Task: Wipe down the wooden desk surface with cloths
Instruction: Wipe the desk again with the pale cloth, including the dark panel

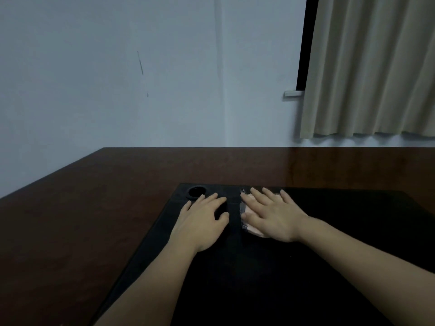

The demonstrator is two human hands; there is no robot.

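At the far left the dark reddish-brown wooden table (70, 231) runs back to a pale wall (117, 78), and a large black mat (306, 278) covers its near middle and right part. Near the mat's far left corner sits a round black recess or cup-like ring (197, 192); what it is cannot be told in the dim light. Just beside it, the left hand (202, 220) lies palm down on the mat with its fingers straight and slightly spread, the thumb stretched out to the right; it holds nothing that can be made out, though the black surface under it could hide a dark cloth, so that stays unsure. Its bare forearm reaches in from the lower left edge, angled up and to the right. A narrow strip of black mat separates the two hands. To the right, the right hand (270, 215) is also flat and palm down, fingers extended and fanned toward the far edge, pressing on a pale pinkish cloth (253, 228) with a mesh-like edge; the cloth lies on the mat beneath the palm and shows at the thumb side and between the fingers. The right forearm comes in from the lower right, angled up and to the left. Behind, at the upper right, a beige curtain (372, 67) hangs beside a dark window frame (306, 43).
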